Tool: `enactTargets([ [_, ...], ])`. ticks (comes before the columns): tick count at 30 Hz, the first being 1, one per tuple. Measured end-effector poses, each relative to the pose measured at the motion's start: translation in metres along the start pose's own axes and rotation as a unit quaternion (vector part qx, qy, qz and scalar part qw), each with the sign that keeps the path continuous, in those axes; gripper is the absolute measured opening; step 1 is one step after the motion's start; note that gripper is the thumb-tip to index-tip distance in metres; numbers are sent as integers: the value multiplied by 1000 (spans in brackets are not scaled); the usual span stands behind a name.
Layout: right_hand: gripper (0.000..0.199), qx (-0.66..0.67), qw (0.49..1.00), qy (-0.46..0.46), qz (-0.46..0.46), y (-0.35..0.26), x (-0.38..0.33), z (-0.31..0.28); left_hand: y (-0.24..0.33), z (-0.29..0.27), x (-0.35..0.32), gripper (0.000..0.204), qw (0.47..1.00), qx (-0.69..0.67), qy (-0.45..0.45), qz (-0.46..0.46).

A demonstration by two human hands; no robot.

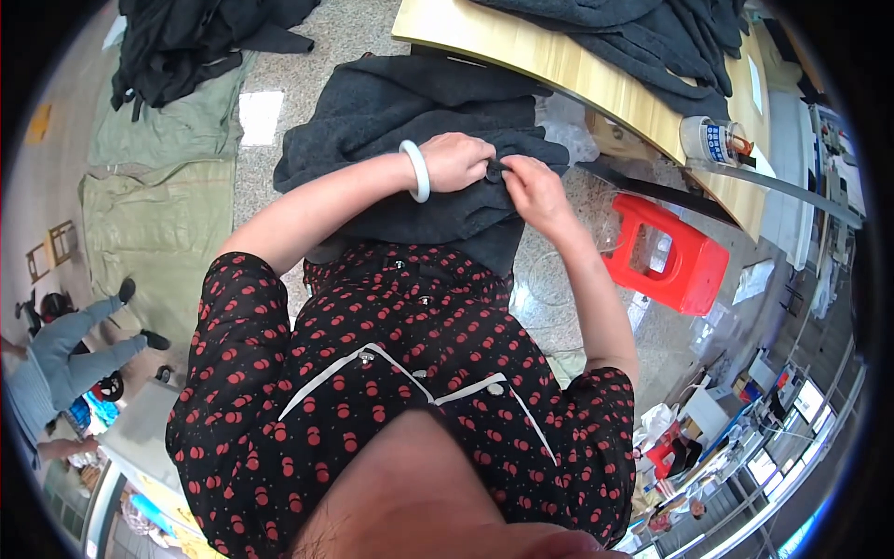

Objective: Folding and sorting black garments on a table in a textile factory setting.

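Note:
A dark grey cloth garment (400, 121) lies bunched over my lap. My left hand (453, 161), with a pale bangle on its wrist, has its fingers curled closed on a fold of the garment. Close beside it on the right, my right hand (537, 193) pinches the same garment between thumb and fingertips. A small dark piece (495, 171) shows in the gap between the hands. It may be a button or a cloth edge; I cannot make it out. The curled left fingers hide part of the fold.
A wooden table (559, 56) at the far right bears a pile of dark garments (643, 42) and a white container (705, 140). Below it stands a red plastic stool (666, 261). At far left, more dark garments (200, 42) lie on green sacks (163, 210). Another person (70, 363) is at left.

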State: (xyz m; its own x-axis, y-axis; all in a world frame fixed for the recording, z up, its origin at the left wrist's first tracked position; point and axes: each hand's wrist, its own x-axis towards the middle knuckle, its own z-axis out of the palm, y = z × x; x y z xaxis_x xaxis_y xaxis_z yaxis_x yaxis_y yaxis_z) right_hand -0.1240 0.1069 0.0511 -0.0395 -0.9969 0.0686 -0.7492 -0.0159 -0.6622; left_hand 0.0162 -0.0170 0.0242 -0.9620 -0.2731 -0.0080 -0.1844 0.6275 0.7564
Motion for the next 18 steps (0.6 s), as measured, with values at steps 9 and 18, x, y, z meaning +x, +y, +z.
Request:
enactTargets([
  [9, 19, 27, 983, -94, 156, -1, 20, -20, -20, -31, -5, 31, 964, -206, -154, -65],
  [18, 20, -44, 992, -98, -67, -32, 43, 18, -60, -65, -70, 35, 965, -134, -131, -183],
])
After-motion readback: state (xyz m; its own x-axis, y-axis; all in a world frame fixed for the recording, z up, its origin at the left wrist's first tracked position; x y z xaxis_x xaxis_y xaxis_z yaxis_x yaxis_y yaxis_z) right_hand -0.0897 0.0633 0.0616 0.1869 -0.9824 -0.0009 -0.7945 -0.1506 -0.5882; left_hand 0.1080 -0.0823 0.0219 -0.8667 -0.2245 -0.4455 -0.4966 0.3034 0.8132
